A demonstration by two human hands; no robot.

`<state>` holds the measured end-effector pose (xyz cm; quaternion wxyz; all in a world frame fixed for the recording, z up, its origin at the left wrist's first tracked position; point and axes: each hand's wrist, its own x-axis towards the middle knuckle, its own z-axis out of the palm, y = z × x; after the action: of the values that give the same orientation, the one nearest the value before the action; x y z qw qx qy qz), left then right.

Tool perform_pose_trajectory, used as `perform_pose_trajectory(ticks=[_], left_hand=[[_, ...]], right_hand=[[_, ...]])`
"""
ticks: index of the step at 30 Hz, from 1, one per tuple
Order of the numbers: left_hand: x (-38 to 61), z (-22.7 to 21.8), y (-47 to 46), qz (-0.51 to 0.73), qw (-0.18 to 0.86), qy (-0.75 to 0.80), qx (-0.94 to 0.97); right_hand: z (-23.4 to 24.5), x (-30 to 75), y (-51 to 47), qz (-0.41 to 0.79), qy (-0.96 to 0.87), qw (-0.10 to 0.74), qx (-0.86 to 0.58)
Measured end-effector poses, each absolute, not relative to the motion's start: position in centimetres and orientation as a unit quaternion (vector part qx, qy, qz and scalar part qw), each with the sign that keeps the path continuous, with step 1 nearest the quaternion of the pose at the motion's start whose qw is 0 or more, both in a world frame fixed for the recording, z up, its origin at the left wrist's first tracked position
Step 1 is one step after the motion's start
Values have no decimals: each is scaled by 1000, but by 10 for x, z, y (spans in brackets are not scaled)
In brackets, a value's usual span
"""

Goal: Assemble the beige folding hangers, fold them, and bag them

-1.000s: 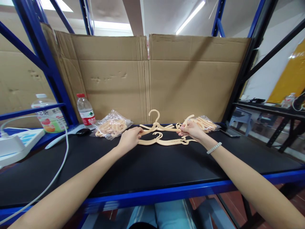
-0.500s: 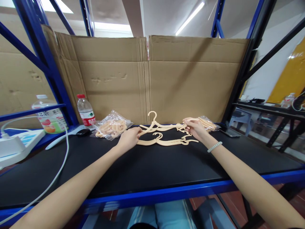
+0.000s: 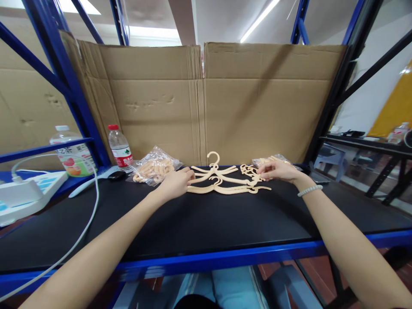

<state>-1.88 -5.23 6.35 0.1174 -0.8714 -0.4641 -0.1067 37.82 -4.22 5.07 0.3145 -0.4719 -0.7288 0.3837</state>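
Cream plastic hangers lie in a loose stack on the black tabletop. The upper hanger (image 3: 225, 177) has its hook standing up. My left hand (image 3: 175, 184) pinches the left end of this hanger. At the other end, the closed fingers of my right hand (image 3: 278, 170) pinch its right tip, beside small cream connector pieces (image 3: 247, 170). Nearer to me lies another hanger (image 3: 231, 190), flat, its hook partly overlapped by the upper one. Behind them shows part of a further hanger (image 3: 230, 170). The fingertips of my left hand are partly hidden.
Clear bags of cream parts lie behind my left hand (image 3: 156, 166) and behind my right. On the left are a red-capped water bottle (image 3: 120, 148), a larger drink bottle (image 3: 75, 154), a power strip (image 3: 48, 189) and a white cable (image 3: 92, 214). A cardboard wall (image 3: 154, 103) closes the back.
The upper hanger has come down flatter, its hook shifting slightly right. My right hand has moved right and levelled out at the hanger's end. My left hand stays at the left end.
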Motion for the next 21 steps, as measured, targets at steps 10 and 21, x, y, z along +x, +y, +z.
perform_pose_trajectory(ticks=[10,21], left_hand=[[-20,73,-63,13,18,-395,-918],[-19,64,-59,-5,65,-399,-914]], right_hand=[[53,382,-44,318,-818,63,-476],[49,373,-44,300,-782,92,-539]])
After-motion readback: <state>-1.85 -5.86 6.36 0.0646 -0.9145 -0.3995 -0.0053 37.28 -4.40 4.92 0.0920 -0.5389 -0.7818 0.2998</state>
